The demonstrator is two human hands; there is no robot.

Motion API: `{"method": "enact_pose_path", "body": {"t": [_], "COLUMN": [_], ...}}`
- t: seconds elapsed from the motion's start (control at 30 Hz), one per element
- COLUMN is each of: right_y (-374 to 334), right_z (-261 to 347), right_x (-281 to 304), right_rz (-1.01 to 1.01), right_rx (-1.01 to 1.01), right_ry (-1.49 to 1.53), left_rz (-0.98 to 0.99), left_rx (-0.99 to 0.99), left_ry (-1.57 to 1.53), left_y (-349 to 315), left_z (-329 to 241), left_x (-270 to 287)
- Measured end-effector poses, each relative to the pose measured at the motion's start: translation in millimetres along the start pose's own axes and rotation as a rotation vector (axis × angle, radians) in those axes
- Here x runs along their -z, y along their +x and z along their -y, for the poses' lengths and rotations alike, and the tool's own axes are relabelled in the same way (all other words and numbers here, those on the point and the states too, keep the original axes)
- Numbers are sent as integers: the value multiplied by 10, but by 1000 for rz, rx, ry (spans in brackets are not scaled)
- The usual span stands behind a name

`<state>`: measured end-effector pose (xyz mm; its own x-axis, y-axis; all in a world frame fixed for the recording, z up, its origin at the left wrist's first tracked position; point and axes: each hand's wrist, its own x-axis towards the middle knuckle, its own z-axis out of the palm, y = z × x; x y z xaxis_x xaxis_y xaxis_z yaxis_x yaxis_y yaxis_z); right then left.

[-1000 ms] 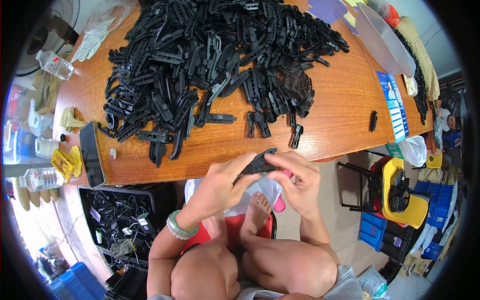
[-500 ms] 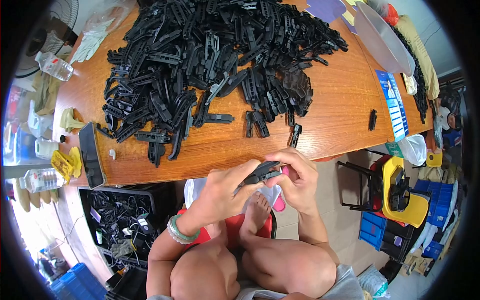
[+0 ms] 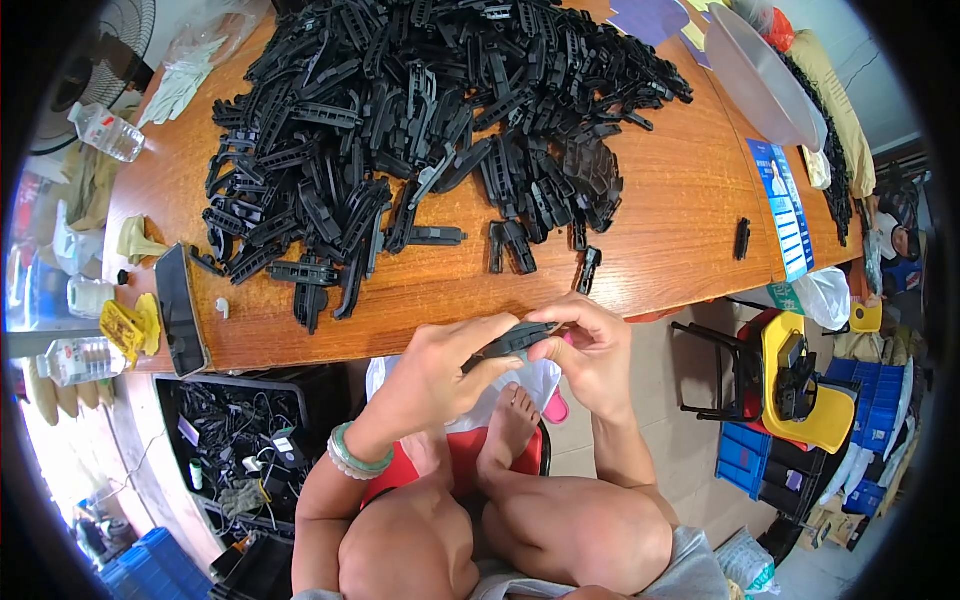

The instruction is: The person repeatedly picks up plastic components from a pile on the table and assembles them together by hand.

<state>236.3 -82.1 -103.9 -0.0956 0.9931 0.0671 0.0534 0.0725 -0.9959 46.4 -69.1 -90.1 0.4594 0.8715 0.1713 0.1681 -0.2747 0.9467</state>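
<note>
Between my two hands, just off the table's near edge, is a long black plastic part (image 3: 512,340). My left hand (image 3: 440,368) is closed round its left end, with the thumb below and fingers above. At the other end, the thumb and forefinger of my right hand (image 3: 592,350) pinch the part's tip. Beyond them, a large heap of similar black plastic parts (image 3: 400,130) covers the far middle of the wooden table (image 3: 675,190). A few single parts lie nearer, one of them a small black piece (image 3: 589,270) just beyond my right hand.
A phone (image 3: 183,310) and a yellow object (image 3: 135,328) lie at the table's left edge. A translucent basin (image 3: 760,75) and a blue leaflet (image 3: 783,210) are at the right. Below stand a black crate (image 3: 330,400) on the left and a yellow chair (image 3: 825,405) on the right.
The black part has turned in my hands, showing a smoother side. My right thumb and forefinger have closed in on its end. Both hands stay in nearly the same place.
</note>
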Motion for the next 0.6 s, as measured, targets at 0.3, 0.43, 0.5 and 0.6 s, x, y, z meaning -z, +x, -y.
{"method": "enact_pose_path", "body": {"t": [0.3, 0.43, 0.5, 0.6], "right_y": [35, 96, 167, 392], "right_z": [81, 92, 86, -37], "right_x": [33, -60, -71, -133], "right_rz": [146, 295, 76, -222], "right_rx": [-4, -29, 58, 265], "right_ry": [-116, -269, -415, -691], "left_rz": [66, -92, -265, -300], "left_rx": [59, 80, 4, 29], "left_ry": [3, 272, 564, 940], "left_y": [29, 161, 326, 389], "left_z": [3, 207, 329, 443], "left_x": [129, 342, 325, 324]}}
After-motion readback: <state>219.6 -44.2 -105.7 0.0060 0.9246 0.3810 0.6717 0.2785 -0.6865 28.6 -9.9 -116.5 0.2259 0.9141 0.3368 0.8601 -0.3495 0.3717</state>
